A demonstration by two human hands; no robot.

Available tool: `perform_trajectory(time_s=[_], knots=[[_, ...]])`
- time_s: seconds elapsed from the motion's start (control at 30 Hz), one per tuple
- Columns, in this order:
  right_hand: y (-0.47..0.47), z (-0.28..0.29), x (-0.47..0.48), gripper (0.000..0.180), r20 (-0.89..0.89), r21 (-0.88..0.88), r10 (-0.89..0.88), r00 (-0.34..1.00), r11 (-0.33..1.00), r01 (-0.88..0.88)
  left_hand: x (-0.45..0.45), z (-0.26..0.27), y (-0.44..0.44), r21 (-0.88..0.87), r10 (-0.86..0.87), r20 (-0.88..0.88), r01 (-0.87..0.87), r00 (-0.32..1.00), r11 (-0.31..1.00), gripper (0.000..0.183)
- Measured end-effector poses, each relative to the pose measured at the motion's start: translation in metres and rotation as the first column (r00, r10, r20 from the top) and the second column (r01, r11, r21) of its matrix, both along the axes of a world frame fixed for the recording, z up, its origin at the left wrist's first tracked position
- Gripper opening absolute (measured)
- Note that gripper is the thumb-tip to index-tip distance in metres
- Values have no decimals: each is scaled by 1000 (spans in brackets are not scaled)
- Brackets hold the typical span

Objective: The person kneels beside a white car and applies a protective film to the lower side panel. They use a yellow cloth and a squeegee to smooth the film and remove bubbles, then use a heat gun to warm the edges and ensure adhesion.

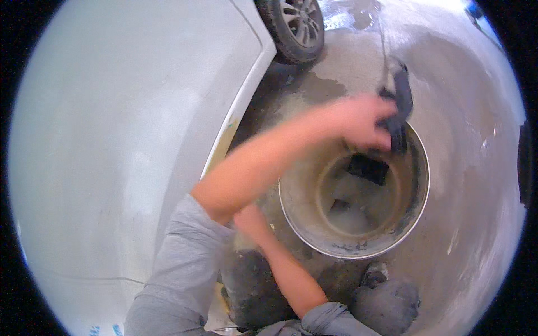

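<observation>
My left hand (370, 122) is stretched across the rim of a round drum (300, 239), motion-blurred. Its spread fingers are at a dark object (401, 94) on the drum's far rim; whether they hold it is unclear. In the drum are murky liquid (351, 218) and a black rectangular object (368, 169). My right hand (250, 218) is low beside a pale car body panel (168, 126), partly hidden under my left forearm; what it touches cannot be seen. A yellowish strip (222, 145) runs along the panel's lower edge.
A car wheel (300, 29) stands at the top, beyond the panel. The concrete floor (462, 168) has wet patches. A thin cord or hose (383, 46) runs down toward the dark object. My knees or shoes in dark covering (386, 302) are close to the drum's near side.
</observation>
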State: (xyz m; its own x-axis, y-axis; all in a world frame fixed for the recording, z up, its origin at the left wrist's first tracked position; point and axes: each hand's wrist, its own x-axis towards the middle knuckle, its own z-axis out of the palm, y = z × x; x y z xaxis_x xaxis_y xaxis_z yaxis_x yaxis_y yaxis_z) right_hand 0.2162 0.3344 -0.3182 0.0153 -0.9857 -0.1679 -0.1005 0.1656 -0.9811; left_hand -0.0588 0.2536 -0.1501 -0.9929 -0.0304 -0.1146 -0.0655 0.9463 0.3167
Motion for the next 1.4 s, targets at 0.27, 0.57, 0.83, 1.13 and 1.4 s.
perform_trajectory(time_s=[0.27,0.57,0.83,1.13,1.4], knots=[[17,-63,18,58,-14,-367,-146,989,921,130,95,-32,70,54,377,-419,-392,826,919,23],[65,-52,105,10,714,107,-19,700,991,-83,369,-28,173,119,986,-121,-984,117,132,14],[80,-37,93,15,760,484,-210,615,814,-321,583,-159,351,-165,776,328,-841,-539,-515,32],[62,-108,104,17,415,387,-58,908,915,-118,709,-312,386,-301,739,160,-746,-654,-594,43],[103,-129,119,20,408,377,110,906,884,-277,778,-392,426,-168,770,176,-790,-613,-590,55]])
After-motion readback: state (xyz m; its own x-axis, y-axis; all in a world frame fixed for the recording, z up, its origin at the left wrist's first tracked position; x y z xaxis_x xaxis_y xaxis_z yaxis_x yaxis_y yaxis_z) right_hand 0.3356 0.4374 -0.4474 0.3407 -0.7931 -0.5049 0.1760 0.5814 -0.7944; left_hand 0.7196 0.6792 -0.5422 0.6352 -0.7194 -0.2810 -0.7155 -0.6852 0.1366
